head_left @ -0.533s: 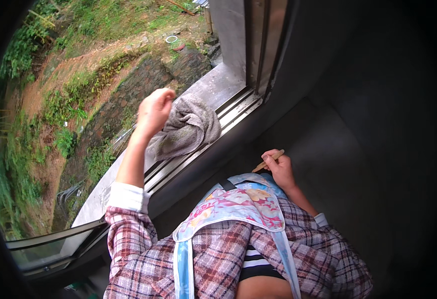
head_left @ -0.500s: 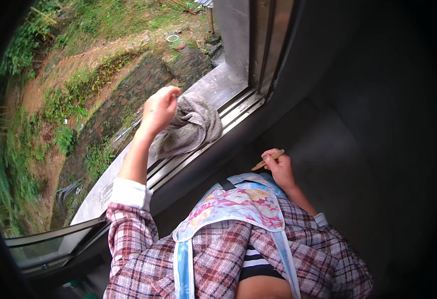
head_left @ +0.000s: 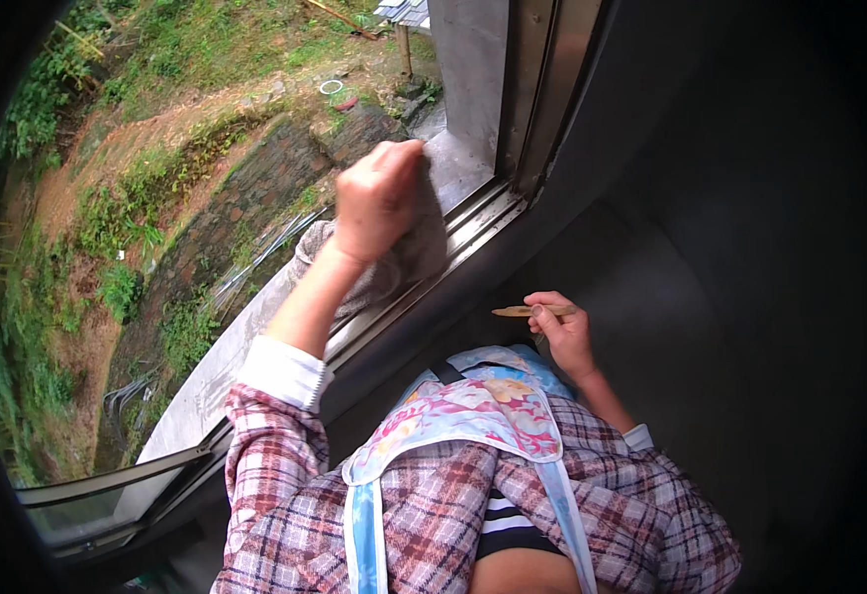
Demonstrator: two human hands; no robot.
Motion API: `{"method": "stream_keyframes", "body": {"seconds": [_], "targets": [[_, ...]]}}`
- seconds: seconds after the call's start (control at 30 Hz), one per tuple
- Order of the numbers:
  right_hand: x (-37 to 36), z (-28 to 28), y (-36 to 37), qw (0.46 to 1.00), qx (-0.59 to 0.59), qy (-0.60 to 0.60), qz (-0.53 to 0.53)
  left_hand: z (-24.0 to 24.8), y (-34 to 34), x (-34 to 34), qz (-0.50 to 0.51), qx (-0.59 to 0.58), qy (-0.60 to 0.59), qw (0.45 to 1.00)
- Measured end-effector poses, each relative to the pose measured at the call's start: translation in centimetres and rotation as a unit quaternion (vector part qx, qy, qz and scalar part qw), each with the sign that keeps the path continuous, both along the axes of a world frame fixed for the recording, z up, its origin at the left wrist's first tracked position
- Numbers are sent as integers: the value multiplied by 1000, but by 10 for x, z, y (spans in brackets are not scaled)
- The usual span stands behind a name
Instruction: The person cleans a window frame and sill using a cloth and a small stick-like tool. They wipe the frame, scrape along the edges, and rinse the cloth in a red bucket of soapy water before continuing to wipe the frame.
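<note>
My left hand [head_left: 378,203] is closed in a fist over the window sill, gripping a grey-brown cloth [head_left: 422,236]. Part of the cloth hangs down from the fist. The rest lies bunched on the sill and the metal window track [head_left: 483,224], partly behind my wrist. Lower and to the right, my right hand [head_left: 567,337] pinches a thin, flat wooden stick [head_left: 513,311] between thumb and fingers. Its pointed end sticks out to the left, apart from the track and the cloth.
An upright metal window frame [head_left: 534,89] borders the opening on the right. A glass pane [head_left: 107,490] in a metal frame stands at the lower left. Outside, beyond the grey sill [head_left: 191,401], are a stone wall [head_left: 206,208] and a grassy slope. A dark wall lies right of my right hand.
My left hand has moved right and taken hold of the cloth, pulling part of it up. In my right hand, the stick has turned from slanted to nearly level.
</note>
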State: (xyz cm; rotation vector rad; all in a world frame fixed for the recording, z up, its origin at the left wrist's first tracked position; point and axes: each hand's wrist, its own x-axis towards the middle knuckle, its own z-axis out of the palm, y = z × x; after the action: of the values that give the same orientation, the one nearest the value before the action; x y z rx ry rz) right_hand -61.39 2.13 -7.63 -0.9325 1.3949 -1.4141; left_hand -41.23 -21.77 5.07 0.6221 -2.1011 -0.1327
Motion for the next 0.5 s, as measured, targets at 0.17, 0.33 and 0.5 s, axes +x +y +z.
{"method": "stream_keyframes", "body": {"seconds": [0.17,0.33,0.5], "targets": [[-9,20,-7,998,-32,37,-47,-29,13,-60,-185,128,-140,964],[-11,28,-5,988,-86,101,-78,-41,-1,-2,-115,127,-190,967],[7,99,-38,940,-201,274,-2,-26,21,77,-40,172,-268,947]]}}
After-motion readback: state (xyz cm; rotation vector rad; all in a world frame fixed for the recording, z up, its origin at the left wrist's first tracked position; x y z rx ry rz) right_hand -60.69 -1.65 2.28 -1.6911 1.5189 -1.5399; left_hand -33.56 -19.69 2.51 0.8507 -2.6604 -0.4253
